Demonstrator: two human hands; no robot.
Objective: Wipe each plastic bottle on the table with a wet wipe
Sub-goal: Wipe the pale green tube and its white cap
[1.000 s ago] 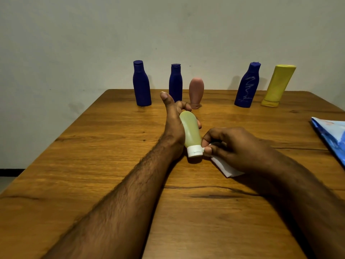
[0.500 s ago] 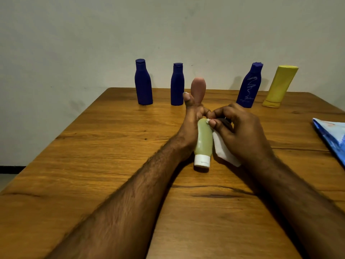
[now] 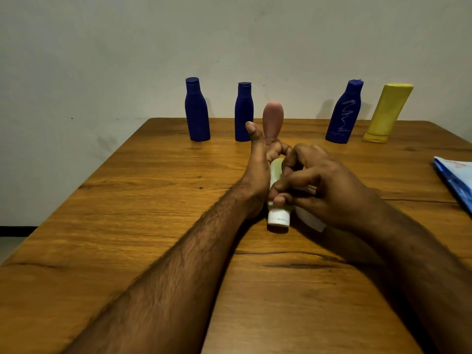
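A pale green bottle (image 3: pixel 276 169) with a white cap lies in the middle of the wooden table (image 3: pixel 153 213), cap toward me. My left hand (image 3: pixel 258 172) grips it from the left, thumb raised. My right hand (image 3: pixel 324 185) holds a white wet wipe (image 3: pixel 310 221) against the bottle's right side, fingers curled over its body near the cap. Most of the wipe is hidden under that hand. Along the far edge stand a blue bottle (image 3: pixel 196 111), a second blue bottle (image 3: pixel 244 113), a pink bottle (image 3: pixel 272 122), a third blue bottle (image 3: pixel 344 113) and a yellow bottle (image 3: pixel 388 113).
A blue and white wet wipe pack (image 3: pixel 457 178) lies at the table's right edge. A plain wall stands right behind the row of bottles. The table's left edge drops off to the floor.
My right hand with the wipe slid from the cap up to the bottle's top, then back down its body toward the cap. The bottle has turned cap-first toward me.
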